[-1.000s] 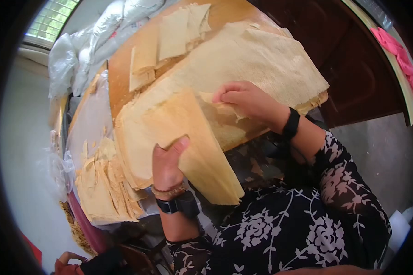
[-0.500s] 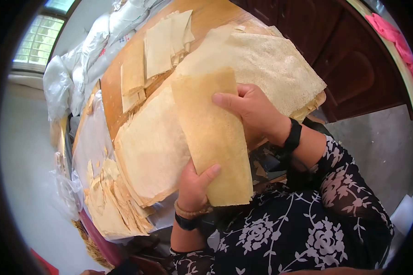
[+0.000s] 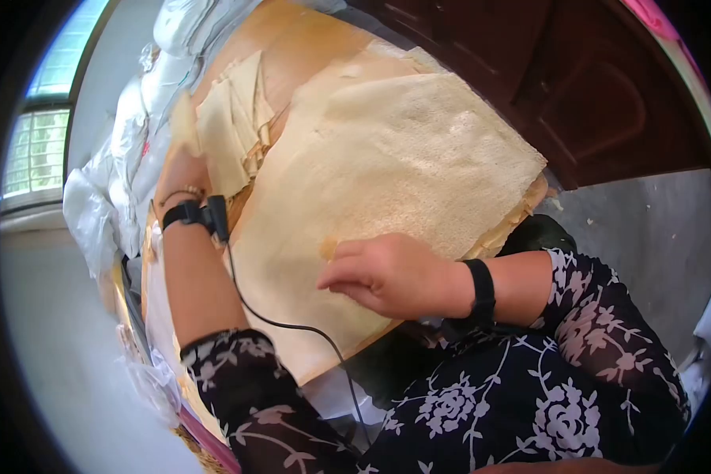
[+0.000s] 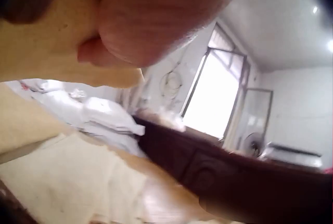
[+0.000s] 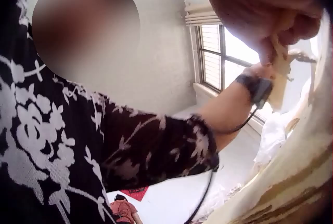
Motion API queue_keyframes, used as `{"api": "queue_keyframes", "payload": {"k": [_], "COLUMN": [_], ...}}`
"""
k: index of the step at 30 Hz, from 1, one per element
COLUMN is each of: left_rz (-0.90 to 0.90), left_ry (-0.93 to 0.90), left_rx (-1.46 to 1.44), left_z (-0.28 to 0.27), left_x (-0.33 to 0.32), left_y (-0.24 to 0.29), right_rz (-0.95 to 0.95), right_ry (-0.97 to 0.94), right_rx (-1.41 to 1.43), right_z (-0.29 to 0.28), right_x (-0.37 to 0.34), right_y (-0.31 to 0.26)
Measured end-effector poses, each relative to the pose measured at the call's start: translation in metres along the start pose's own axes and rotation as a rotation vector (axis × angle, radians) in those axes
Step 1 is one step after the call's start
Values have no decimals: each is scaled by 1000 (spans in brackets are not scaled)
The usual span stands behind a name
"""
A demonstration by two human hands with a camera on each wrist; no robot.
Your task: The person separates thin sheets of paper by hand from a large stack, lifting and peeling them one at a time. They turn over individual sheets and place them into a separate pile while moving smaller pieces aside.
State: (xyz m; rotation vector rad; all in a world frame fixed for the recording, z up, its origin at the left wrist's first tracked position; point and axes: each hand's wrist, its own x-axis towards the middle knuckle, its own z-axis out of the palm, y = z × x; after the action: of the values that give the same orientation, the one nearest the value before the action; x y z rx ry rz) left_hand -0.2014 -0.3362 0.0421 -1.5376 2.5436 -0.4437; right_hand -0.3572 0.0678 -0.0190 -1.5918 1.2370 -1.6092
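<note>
- Left hand (image 3: pixel 185 172) gripped strip (image 3: pixel 184 125), fingers closed, long axis toward table's (image 3: pixel 316 30) far edge; pile (image 3: pixel 231 130) just right.
- Right hand (image 3: pixel 395 275), farther from pile, pinched scrap (image 3: pixel 328 248), fingers curled.

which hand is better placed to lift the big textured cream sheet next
Probably the right hand: it is over the big cream sheet, pinching only a small tan scrap. The left hand is beside the smaller cream sheets, gripping a tan sheet.

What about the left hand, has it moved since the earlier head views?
Yes, leftward and away from the body. The left hand, over the large sheet before, is now beside the fanned small sheets.
</note>
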Motion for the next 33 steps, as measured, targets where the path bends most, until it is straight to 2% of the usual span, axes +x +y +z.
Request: {"api": "queue_keyframes", "payload": {"k": [2,3,6,8,10,12,13,14,16,20,22,23,25,26,27,29,30,31,33], "left_rz": [-49,-36,-1,105,18,299,403,235,131,-79,-296,-316,-429,-514,-500,-426,-423,-484,-508], "left_ry": [-150,-161,-24,112,-25,-234,-371,-510,-305,-126,-302,-262,-496,-389,-382,-197,5,106,119], "left_rx": [-124,-128,-335,-624,-1187,-1619,-1703,-1832,-2084,-2168,-2406,-2419,-2335,-2307,-2318,-2042,-2141,-2262,-2327], "left_z": [21,25,18,-30,-89,-74,-68,-66,-53,-10,2,10,17,14,16,24,26,27,5], "left_x": [-8,-9,-32,-92,-187,-274,-311,-350,-404,-476,-505,-517,-536,-545,-554,-567,-569,-565,-550], "left_y": [41,41,29,45,94,103,109,123,142,140,136,128,115,112,104,82,80,77,64], "right_rz": [31,13,-17,-42,-129,-180,-223,-231,-370,-308,-194,-207,-103,-113,-120,-127,-100,-92,234], "right_ry": [-24,3,31,31,-105,-122,-123,-158,-175,-321,-359,-391,-433,-474,-476,-441,-419,-404,-467], "right_rx": [-10,0,7,3,-17,-37,-49,-35,-78,-122,-137,-129,-165,-166,-179,-297,-327,-362,-232], "right_z": [-3,-3,-5,-10,-11,-4,2,9,25,65,78,83,87,81,75,61,54,48,35], "right_x": [0,-2,-1,-2,-3,-10,-16,-21,-37,-86,-104,-112,-126,-126,-129,-134,-138,-144,-158], "right_y": [0,-1,-4,-8,-16,-25,-30,-33,-38,-59,-68,-71,-80,-84,-84,-79,-78,-77,-72]}}
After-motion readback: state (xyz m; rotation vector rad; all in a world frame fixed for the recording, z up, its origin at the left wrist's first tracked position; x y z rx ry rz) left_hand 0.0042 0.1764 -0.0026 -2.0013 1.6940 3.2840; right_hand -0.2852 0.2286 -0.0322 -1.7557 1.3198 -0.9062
